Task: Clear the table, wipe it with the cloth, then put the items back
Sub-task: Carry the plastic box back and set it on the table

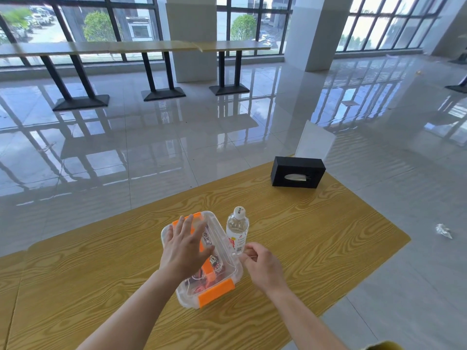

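The worktop (303, 236) is showing yellow wood grain. The clear box (221, 238) is carrying orange clips, the bottle (237, 226) a white cap; the tissue box (298, 168) is looking black.

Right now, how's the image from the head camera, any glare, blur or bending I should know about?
Head view: daylight through the windows glares off the glossy floor, which mirrors their frames; the wide lens leans and bends those frames toward the edges; the left hand is slightly motion-smeared over the clear box; the bottle and tissue box look sharp.
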`<state>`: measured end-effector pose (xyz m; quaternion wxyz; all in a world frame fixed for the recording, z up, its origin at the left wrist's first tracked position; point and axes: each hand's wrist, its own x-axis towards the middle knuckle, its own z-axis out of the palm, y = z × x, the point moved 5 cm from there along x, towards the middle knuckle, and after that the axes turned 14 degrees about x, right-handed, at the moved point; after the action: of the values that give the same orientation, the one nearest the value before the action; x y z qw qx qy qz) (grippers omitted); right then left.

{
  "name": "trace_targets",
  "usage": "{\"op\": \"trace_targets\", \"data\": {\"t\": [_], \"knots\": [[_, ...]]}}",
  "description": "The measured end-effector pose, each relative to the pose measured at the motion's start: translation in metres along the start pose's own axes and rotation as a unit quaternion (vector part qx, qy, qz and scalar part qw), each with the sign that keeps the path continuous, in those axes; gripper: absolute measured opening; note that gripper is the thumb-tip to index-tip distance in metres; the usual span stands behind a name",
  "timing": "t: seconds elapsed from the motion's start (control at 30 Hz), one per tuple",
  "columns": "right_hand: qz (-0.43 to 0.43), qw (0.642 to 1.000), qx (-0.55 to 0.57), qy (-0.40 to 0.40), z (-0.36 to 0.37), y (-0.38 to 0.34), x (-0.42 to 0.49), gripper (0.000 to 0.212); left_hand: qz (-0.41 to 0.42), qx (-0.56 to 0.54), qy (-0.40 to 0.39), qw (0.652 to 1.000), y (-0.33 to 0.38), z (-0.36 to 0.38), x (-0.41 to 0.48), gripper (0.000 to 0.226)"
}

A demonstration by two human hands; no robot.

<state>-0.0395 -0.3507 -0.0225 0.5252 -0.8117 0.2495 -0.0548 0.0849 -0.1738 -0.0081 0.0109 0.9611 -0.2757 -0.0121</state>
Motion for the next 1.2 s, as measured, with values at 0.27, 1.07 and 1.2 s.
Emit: {"op": "trace_targets", "data": {"t": [0.27, 1.07, 1.2], "knots": [[-0.059, 0.99, -0.128, -0.02, -0.033, -0.011, 0.009, 0.05, -0.011, 0.029, 0.005, 1.0, 0.022, -0.016, -0.004, 0.07], [-0.049, 0.955, -0.291, 0.038, -0.092, -0.038, -0.06, 0.056, 0.042, -0.002, 0.026, 0.999, 0.042, -0.039, -0.057, 0.069], [-0.044, 0.955, -0.29, 0.03, -0.097, -0.031, -0.061, 0.057, 0.025, 0.003, 0.019, 0.999, 0.035, -0.036, -0.063, 0.074]]}}
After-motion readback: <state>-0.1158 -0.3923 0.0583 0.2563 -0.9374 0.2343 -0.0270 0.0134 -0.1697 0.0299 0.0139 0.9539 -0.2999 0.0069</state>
